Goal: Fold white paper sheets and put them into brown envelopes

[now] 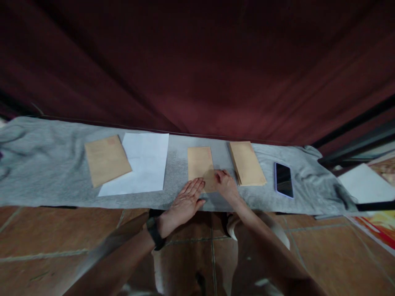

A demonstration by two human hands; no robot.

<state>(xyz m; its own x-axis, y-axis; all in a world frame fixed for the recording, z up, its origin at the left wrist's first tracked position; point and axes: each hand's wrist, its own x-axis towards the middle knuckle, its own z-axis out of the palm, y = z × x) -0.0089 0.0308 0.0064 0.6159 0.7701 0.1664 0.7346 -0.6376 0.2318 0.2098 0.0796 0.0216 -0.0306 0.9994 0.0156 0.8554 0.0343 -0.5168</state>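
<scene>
A brown paper envelope (200,162) with small red print at its upper right lies in front of me on the grey cloth. My left hand (188,199) is flat on its lower left part, fingers stretched out. At the envelope's lower right edge is my right hand (226,185), its fingers curled and pinched together on that edge; the fingertips are partly hidden. Just right of this hand lies a stack of brown envelopes (248,162). On the left, another brown envelope (108,160) overlaps a white sheet of paper (148,160).
A phone (284,180) in a purple case lies right of the stack. The grey cloth (46,164) covers a long narrow surface. A dark red curtain (197,74) hangs behind it. Below is a tiled floor (40,234); a white board-like object (367,183) stands far right.
</scene>
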